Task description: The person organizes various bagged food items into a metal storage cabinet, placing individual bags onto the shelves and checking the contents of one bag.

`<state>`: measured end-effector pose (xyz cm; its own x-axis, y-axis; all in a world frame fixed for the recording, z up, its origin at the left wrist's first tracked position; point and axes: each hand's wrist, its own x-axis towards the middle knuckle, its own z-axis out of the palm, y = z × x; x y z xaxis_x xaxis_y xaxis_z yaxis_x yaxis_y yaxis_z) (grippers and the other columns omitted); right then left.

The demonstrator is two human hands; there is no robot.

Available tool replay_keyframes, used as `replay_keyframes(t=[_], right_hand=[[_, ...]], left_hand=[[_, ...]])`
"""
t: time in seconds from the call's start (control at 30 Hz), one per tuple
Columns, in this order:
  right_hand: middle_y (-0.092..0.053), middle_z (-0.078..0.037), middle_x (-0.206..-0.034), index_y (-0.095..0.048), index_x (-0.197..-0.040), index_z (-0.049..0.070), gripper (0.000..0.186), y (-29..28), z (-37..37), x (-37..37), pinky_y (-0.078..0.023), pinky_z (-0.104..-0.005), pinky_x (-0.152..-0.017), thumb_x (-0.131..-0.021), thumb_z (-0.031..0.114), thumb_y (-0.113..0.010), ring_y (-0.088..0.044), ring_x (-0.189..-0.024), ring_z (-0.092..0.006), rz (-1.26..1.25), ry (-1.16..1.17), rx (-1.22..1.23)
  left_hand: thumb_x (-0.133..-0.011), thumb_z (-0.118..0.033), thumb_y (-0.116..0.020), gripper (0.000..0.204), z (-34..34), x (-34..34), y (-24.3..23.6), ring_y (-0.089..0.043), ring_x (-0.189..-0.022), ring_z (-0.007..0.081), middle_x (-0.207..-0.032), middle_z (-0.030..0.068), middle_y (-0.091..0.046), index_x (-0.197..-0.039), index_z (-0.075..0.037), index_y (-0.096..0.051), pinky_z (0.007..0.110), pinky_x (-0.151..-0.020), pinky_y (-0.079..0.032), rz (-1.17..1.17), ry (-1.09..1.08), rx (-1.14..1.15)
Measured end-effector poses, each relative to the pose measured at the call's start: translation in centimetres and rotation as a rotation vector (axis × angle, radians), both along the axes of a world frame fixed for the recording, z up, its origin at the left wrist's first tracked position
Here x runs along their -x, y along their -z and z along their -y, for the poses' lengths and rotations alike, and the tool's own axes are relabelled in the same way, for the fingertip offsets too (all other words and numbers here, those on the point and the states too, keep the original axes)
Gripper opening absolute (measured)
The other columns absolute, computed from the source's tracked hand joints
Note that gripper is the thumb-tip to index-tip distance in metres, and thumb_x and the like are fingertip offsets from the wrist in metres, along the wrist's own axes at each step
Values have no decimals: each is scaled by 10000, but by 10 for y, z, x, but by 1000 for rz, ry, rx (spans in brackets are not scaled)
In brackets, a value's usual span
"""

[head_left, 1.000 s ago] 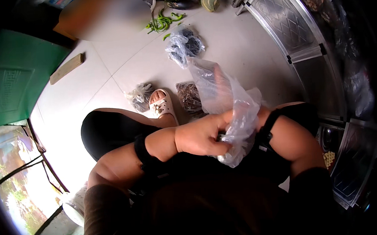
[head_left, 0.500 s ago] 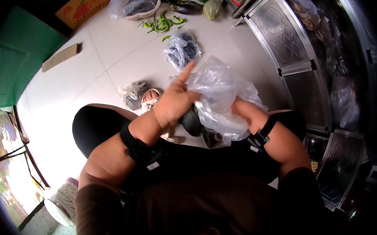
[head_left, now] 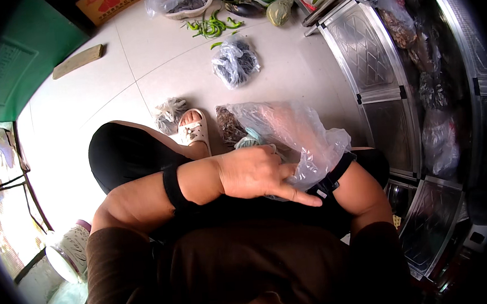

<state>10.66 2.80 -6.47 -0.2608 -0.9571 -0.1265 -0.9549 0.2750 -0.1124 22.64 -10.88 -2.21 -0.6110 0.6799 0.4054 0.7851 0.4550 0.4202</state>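
A clear plastic bag (head_left: pixel 330 143) lies over my right hand (head_left: pixel 286 123), which shows blurred through the film, its fingers too unclear to read. My left hand (head_left: pixel 253 171) pinches the bag's near edge by my right wrist, one finger stretched out to the right. Just beyond my left hand, a dark brown, rough clump (head_left: pixel 230 124) sits on the floor against the bag's far left end. Pale greenish-blue plastic (head_left: pixel 251 137) shows beside that clump, partly hidden by my left hand.
Ahead lie a knotted bag of dark stuff (head_left: pixel 235 64), green peppers (head_left: pixel 212 26), eggplants (head_left: pixel 245 8) and a squash (head_left: pixel 280 10). Another small bag (head_left: pixel 169 115) rests by my sandalled foot (head_left: pixel 194 127). Metal-framed cabinet doors (head_left: pixel 389 133) border the right; a wooden block (head_left: pixel 78 61) lies left.
My right hand has gone deeper into the plastic bag. My left hand has come back toward me and right, onto the bag's edge. The brown clump now shows.
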Motion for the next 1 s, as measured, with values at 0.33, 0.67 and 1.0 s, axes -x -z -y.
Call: replay_keyframes(t=[0.33,0.67,1.0], right_hand=[[-520,-116,-1041,-405,-1146,-8,500,-61,27,6,-390,-281,-814,-701,122,-592,-501,-926,-164,739,478,-109],[-531,-92,-971,-362,-1136,-59,602,-49,3,30,-400,-246,-782,-623,73,-648,-502,-871,-134,1074,559,340],[-528,-150,-951,-382,-1116,-8,551,-58,13,27,-407,-280,-774,-628,70,-627,-520,-878,-202,529,382,278]], left_hand=[[-738,-68,-389,493,39,20,14,-558,-830,277,-1019,166,-508,-1227,-62,-323,334,-698,-454,700,-1047,256],[-693,-49,-446,593,50,16,33,-545,-832,317,-1119,163,-440,-1249,-195,-301,369,-712,-448,682,-1069,133],[-651,-53,-539,574,34,13,23,-574,-665,195,-1335,127,-192,-1159,-292,-417,309,-603,-476,-28,-644,301]])
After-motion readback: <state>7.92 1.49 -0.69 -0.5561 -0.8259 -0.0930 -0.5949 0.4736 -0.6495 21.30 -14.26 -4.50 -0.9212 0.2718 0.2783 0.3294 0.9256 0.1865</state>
